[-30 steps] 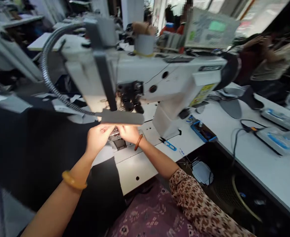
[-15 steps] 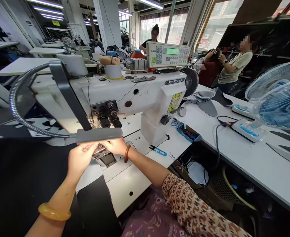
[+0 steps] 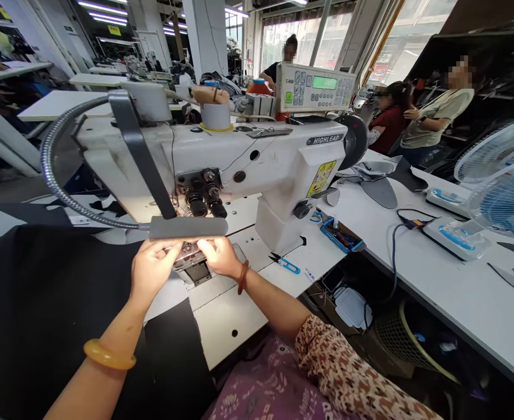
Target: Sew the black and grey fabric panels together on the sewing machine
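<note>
Bare hands work under the light of a lamp (image 3: 189, 227) at a sewing machine (image 3: 300, 175), which stands on a pale tabletop (image 3: 221, 332), its lit metal plate (image 3: 189, 254) between the hands and set back from the near edge. The left hand (image 3: 151, 273) has thumb and forefinger drawn together; the right hand (image 3: 222, 256) reaches in with its thumb out and fingers bent. The lamp covers both sets of fingertips, so whether either pinches anything cannot be told. Black material (image 3: 55, 303) spreads across the left side.

The fingers appear to be the chief risk: should the machine start, from a slip on its control, they could be caught. A brown bangle (image 3: 242, 277) on the right wrist might snag on the metalwork. Blue-handled snips (image 3: 286, 264) lie near the tabletop's near edge, blades apart; a sweep of the right forearm could brush the points or push them off.
</note>
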Available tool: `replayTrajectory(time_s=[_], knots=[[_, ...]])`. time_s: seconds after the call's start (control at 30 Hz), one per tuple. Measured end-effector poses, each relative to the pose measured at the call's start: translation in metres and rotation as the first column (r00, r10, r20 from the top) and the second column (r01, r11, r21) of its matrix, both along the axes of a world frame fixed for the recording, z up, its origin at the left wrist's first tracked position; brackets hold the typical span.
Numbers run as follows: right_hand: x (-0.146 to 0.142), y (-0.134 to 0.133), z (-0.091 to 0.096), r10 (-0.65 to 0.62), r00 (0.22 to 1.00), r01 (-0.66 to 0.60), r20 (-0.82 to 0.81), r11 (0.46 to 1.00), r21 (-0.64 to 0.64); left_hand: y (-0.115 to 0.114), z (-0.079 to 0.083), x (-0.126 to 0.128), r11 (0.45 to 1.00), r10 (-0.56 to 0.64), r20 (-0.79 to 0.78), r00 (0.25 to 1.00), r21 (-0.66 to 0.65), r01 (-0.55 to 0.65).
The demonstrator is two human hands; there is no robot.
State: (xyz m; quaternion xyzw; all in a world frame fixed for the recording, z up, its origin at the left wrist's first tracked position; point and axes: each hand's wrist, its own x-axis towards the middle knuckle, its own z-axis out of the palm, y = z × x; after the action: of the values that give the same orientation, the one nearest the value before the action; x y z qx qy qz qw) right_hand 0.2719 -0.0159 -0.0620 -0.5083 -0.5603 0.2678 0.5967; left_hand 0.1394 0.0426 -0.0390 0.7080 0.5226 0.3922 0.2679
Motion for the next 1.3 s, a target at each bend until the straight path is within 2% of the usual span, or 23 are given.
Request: replayTrajectory(time_s=[0.07, 0.13, 0.23, 0.3, 0.33, 0.4, 0.5, 0.57, 0.67, 0.77, 0.93, 1.07, 1.17, 1.2, 1.3], knots=[[-0.005, -0.009, -0.005, 0.107, 0.975, -0.106, -0.196, 0.994, 0.014, 0.0, -0.006, -0.001, 0.984, -0.06, 0.079, 0.995, 0.173, 0.046], [-0.011, -0.018, -0.013, 0.105, 0.908, -0.126, -0.406, 0.992, -0.025, -0.005, -0.014, -0.003, 0.949, -0.13, 0.17, 0.977, 0.308, 0.073], [-0.02, -0.031, -0.03, -0.047, 0.818, -0.081, -0.573, 0.977, -0.195, -0.02, -0.031, -0.007, 0.95, -0.091, 0.178, 0.98, 0.309, 0.032], [-0.025, -0.035, -0.043, -0.09, 0.794, -0.093, -0.601, 0.959, -0.267, -0.032, -0.044, -0.008, 0.951, -0.125, 0.266, 0.956, 0.306, 0.039], [-0.028, -0.036, -0.048, -0.091, 0.791, -0.107, -0.605, 0.953, -0.285, -0.037, -0.051, -0.008, 0.957, -0.102, 0.256, 0.961, 0.29, 0.025], [-0.033, -0.034, -0.055, -0.125, 0.812, -0.078, -0.57, 0.945, -0.318, -0.047, -0.063, -0.009, 0.966, -0.069, 0.244, 0.967, 0.257, 0.004], [-0.041, -0.029, -0.059, -0.216, 0.883, 0.075, -0.417, 0.941, -0.329, -0.058, -0.073, -0.011, 0.982, -0.035, 0.201, 0.979, 0.188, -0.004], [-0.046, -0.025, -0.059, -0.249, 0.912, 0.143, -0.327, 0.938, -0.317, -0.062, -0.074, -0.011, 0.991, 0.004, 0.176, 0.984, 0.129, -0.027], [-0.053, -0.025, -0.061, -0.238, 0.932, 0.147, -0.273, 0.937, -0.317, -0.064, -0.07, -0.007, 0.995, 0.067, 0.136, 0.988, 0.07, -0.077], [-0.055, -0.033, -0.065, -0.248, 0.95, 0.178, -0.191, 0.931, -0.32, -0.063, -0.066, 0.003, 0.995, 0.082, 0.053, 0.995, 0.052, -0.084], [-0.039, -0.049, -0.065, -0.21, 0.975, 0.178, -0.074, 0.935, -0.307, -0.062, -0.073, 0.012, 0.987, 0.078, -0.007, 0.997, 0.144, -0.076], [-0.023, -0.044, -0.044, -0.242, 0.97, 0.234, -0.018, 0.953, -0.191, -0.066, -0.084, 0.006, 0.932, -0.003, -0.093, 0.996, 0.36, 0.036], [-0.025, -0.033, -0.03, -0.184, 0.981, 0.164, -0.07, 0.96, -0.227, -0.072, -0.089, 0.004, 0.894, 0.004, -0.202, 0.979, 0.44, 0.087], [-0.027, -0.029, -0.028, -0.192, 0.98, 0.175, -0.05, 0.953, -0.247, -0.075, -0.09, 0.004, 0.891, 0.007, -0.216, 0.976, 0.445, 0.092], [-0.035, -0.021, -0.027, -0.332, 0.934, 0.357, 0.135, 0.896, -0.264, -0.079, -0.095, 0.004, 0.891, 0.013, -0.217, 0.976, 0.446, 0.088]])
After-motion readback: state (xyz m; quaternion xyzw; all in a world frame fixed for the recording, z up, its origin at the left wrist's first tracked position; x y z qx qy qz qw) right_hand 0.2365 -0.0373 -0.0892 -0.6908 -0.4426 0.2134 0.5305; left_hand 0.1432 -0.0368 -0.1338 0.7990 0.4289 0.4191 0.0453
